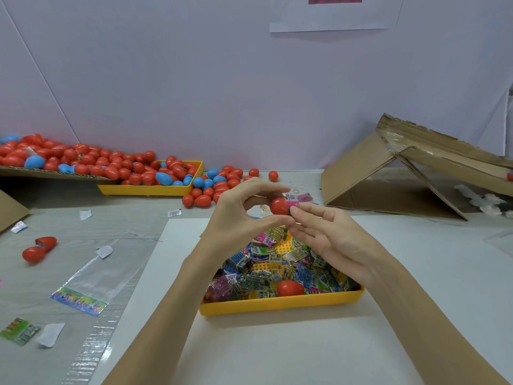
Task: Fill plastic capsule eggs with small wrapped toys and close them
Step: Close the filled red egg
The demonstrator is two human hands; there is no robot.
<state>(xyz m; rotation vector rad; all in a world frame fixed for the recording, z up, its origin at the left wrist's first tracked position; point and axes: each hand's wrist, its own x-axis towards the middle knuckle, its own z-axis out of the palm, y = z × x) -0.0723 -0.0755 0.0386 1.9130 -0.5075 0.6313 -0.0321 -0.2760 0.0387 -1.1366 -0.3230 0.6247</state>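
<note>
Head view: I look down on both my hands raised over the near yellow tray (280, 305).
Left hand (238, 215): my thumb and fingers are curled round a red egg half (279, 206), its open mouth turned to my right.
Right hand (330, 234): my thumb and forefinger pinch a pink wrapped toy (293, 204) at the mouth of the half; my other fingers lie loosely spread.
Key relation: the toy lies directly right of the half, touching its rim and seemingly partly inside; the axis of the half runs left to right, so I judge the push should go leftwards along it.
Nearer hand: the right is on the toy, so it should do the pushing while the left braces.
Missing piece: I need a second half to close this egg; a red piece (290, 288) lies among the wrapped toys in the near tray (258, 276), below my right wrist, but I cannot tell whether it is a half or a whole egg.
In the way: nothing stands between toy and half; my right fingertips crowd the rim and may need to slip off as the toy goes in.
Around: a heap of red and blue eggs (155, 173) spills over the far yellow tray (144, 189), a split red egg (39, 248) lies far left, and a cardboard box (388, 173) is on its side at right.
</note>
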